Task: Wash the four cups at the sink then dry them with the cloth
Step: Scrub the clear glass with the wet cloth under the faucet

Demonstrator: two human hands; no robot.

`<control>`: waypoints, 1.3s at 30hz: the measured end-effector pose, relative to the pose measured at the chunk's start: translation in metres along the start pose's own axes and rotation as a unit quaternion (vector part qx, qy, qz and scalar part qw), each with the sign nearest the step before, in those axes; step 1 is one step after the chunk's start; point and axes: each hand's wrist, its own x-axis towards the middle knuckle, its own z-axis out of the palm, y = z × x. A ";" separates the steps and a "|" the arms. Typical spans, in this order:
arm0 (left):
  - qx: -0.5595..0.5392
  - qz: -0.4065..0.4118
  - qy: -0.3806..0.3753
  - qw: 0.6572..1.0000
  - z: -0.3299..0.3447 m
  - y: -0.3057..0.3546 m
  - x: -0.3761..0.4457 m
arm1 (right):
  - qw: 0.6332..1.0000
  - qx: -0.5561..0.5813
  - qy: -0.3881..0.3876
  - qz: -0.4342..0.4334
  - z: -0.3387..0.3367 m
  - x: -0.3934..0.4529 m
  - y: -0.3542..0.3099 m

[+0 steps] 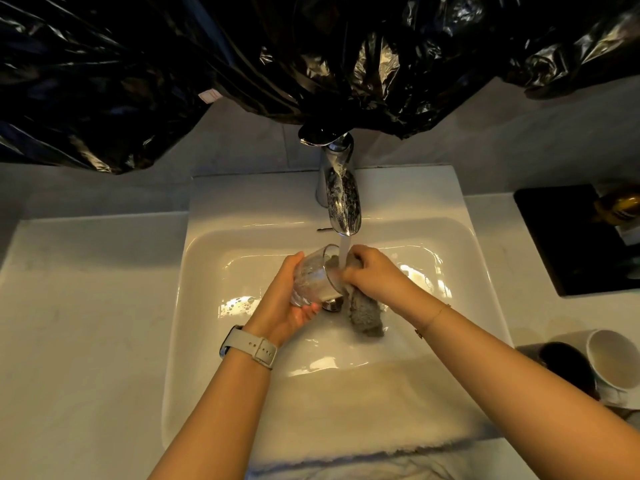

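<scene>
My left hand point(289, 299) grips a clear glass cup point(313, 277) tilted on its side over the white sink point(214, 265), mouth toward the tap. Water runs from the chrome tap point(341, 202) onto the cup's rim. My right hand point(372, 273) holds a wet grey cloth point(363, 315) pressed into the cup's mouth; the cloth's tail hangs down into the basin. A white cup point(613, 363) and a dark cup point(564, 363) lie on the counter at the right edge.
Black plastic sheeting point(311, 57) covers the wall above the tap. A black tray point(571, 244) with a gold-coloured object sits on the right counter. The white left counter point(86, 323) flanks the sink. The drain plug point(333, 304) is under the cup.
</scene>
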 end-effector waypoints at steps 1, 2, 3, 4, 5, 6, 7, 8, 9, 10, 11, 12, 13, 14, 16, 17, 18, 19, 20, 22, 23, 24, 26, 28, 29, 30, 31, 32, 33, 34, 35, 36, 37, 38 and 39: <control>-0.003 0.012 0.005 1.000 0.001 -0.004 0.001 | 0.998 0.057 -0.007 0.034 0.001 0.001 0.004; 0.007 0.026 0.020 0.999 0.003 -0.007 0.000 | 0.994 0.102 0.002 0.050 0.000 -0.001 0.008; 0.035 0.046 0.041 0.997 0.005 -0.008 -0.001 | 0.988 0.142 0.015 0.053 -0.001 -0.003 0.012; 0.077 0.076 0.061 0.992 0.006 -0.008 -0.004 | 0.981 0.186 0.023 0.058 -0.002 -0.007 0.017; 0.126 0.114 0.080 0.982 0.007 -0.006 -0.007 | 0.968 0.240 0.032 0.070 -0.002 -0.012 0.024; 0.174 0.155 0.101 0.967 0.008 -0.002 -0.011 | 0.947 0.304 0.045 0.096 -0.003 -0.018 0.030; 0.221 0.196 0.124 0.947 0.008 0.003 -0.014 | 0.915 0.378 0.058 0.127 -0.004 -0.023 0.037; 0.273 0.232 0.147 0.922 0.007 0.007 -0.016 | 0.873 0.456 0.068 0.162 -0.005 -0.029 0.044; 0.328 0.260 0.164 0.893 0.006 0.011 -0.017 | 0.822 0.531 0.074 0.193 -0.007 -0.034 0.050; 0.383 0.279 0.178 0.862 0.005 0.013 -0.017 | 0.773 0.593 0.076 0.213 -0.010 -0.039 0.054; 0.429 0.292 0.191 0.833 0.003 0.014 -0.018 | 0.731 0.639 0.077 0.229 -0.012 -0.042 0.059; 0.468 0.302 0.201 0.806 0.003 0.014 -0.018 | 0.702 0.666 0.080 0.241 -0.015 -0.046 0.061; 0.501 0.308 0.208 0.781 0.004 0.014 -0.020 | 0.683 0.682 0.079 0.252 -0.019 -0.051 0.061; 0.530 0.315 0.209 0.759 0.004 0.014 -0.022 | 0.673 0.688 0.074 0.261 -0.021 -0.055 0.062; 0.580 0.333 0.199 0.716 0.007 0.015 -0.027 | 0.671 0.684 0.045 0.283 -0.023 -0.062 0.064; 0.604 0.344 0.193 0.693 0.009 0.016 -0.031 | 0.673 0.680 0.030 0.290 -0.024 -0.063 0.065; 0.627 0.352 0.187 0.669 0.009 0.017 -0.034 | 0.674 0.678 0.019 0.293 -0.025 -0.066 0.065; 0.642 0.360 0.182 0.652 0.010 0.018 -0.037 | 0.674 0.676 0.020 0.297 -0.027 -0.067 0.066; 0.647 0.362 0.179 0.647 0.009 0.019 -0.039 | 0.677 0.673 0.022 0.298 -0.027 -0.069 0.067; 0.607 0.358 0.190 0.684 0.006 0.020 -0.043 | 0.677 0.675 0.017 0.291 -0.029 -0.073 0.068; 0.549 0.341 0.195 0.738 0.005 0.021 -0.046 | 0.675 0.678 0.016 0.290 -0.029 -0.076 0.067; 0.454 0.306 0.186 0.816 0.004 0.022 -0.050 | 0.671 0.682 0.022 0.289 -0.031 -0.079 0.065; 0.184 0.199 0.118 0.955 0.002 0.023 -0.059 | 0.672 0.680 0.030 0.292 -0.032 -0.080 0.061; -0.065 0.104 0.056 0.991 -0.006 0.024 -0.062 | 0.670 0.684 0.044 0.286 -0.034 -0.081 0.053; -0.161 0.070 0.040 0.984 -0.011 0.024 -0.062 | 0.675 0.682 0.058 0.277 -0.034 -0.079 0.049; -0.233 0.042 0.026 0.971 -0.015 0.024 -0.060 | 0.679 0.681 0.069 0.266 -0.034 -0.078 0.046; -0.264 0.019 0.018 0.964 -0.017 0.025 -0.059 | 0.683 0.679 0.078 0.258 -0.034 -0.076 0.042; -0.258 0.008 0.017 0.966 -0.017 0.026 -0.058 | 0.690 0.675 0.082 0.247 -0.034 -0.075 0.039; -0.242 0.008 0.025 0.970 -0.017 0.027 -0.056 | 0.702 0.666 0.090 0.234 -0.033 -0.073 0.034; -0.232 0.017 0.036 0.972 -0.017 0.030 -0.054 | 0.715 0.656 0.097 0.220 -0.033 -0.071 0.030; -0.235 0.032 0.038 0.971 -0.016 0.033 -0.053 | 0.728 0.645 0.102 0.209 -0.033 -0.068 0.026; -0.249 0.050 0.034 0.967 -0.016 0.037 -0.052 | 0.740 0.633 0.105 0.200 -0.033 -0.066 0.022; -0.258 0.069 0.028 0.963 -0.017 0.042 -0.052 | 0.751 0.621 0.108 0.195 -0.033 -0.064 0.019; -0.255 0.090 0.019 0.962 -0.018 0.046 -0.053 | 0.760 0.613 0.108 0.189 -0.033 -0.063 0.015; -0.236 0.115 0.012 0.965 -0.019 0.051 -0.052 | 0.765 0.607 0.109 0.185 -0.033 -0.062 0.011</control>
